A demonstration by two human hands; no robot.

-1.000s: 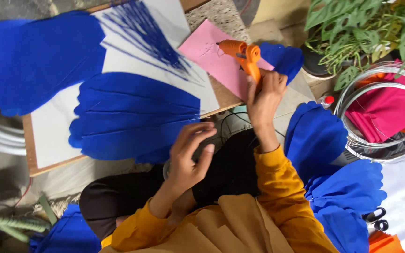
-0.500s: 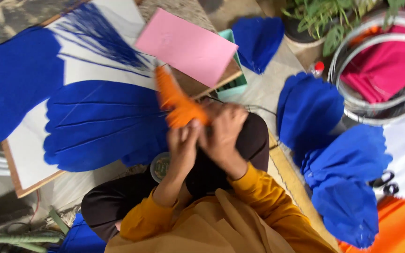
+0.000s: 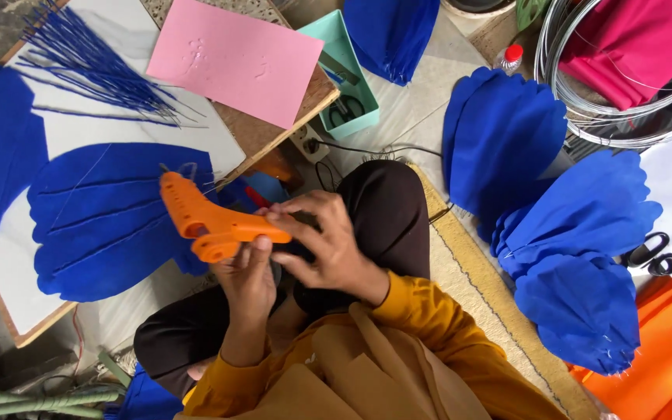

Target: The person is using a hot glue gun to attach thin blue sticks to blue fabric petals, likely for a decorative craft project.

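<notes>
An orange glue gun [image 3: 210, 220] is held over my lap with its nozzle pointing up and left toward a large blue pleated paper petal [image 3: 110, 218]. My left hand [image 3: 249, 278] grips the gun's handle from below. My right hand [image 3: 324, 243] pinches the back end of the gun, fingers curled around it. The blue petal lies on a white-topped board [image 3: 130, 132] in front of me.
A pink sheet [image 3: 235, 58] and a bundle of blue wires [image 3: 91, 66] lie on the board. A teal box [image 3: 348, 78] holds scissors. More blue petals [image 3: 554, 225] lie at right, by a wire coil [image 3: 624, 132], pink paper, orange paper [image 3: 663, 350] and black scissors [image 3: 651, 253].
The glue gun came down from the far pink sheet to my lap. My left hand, empty a second ago, joined the right on it. The view has shifted.
</notes>
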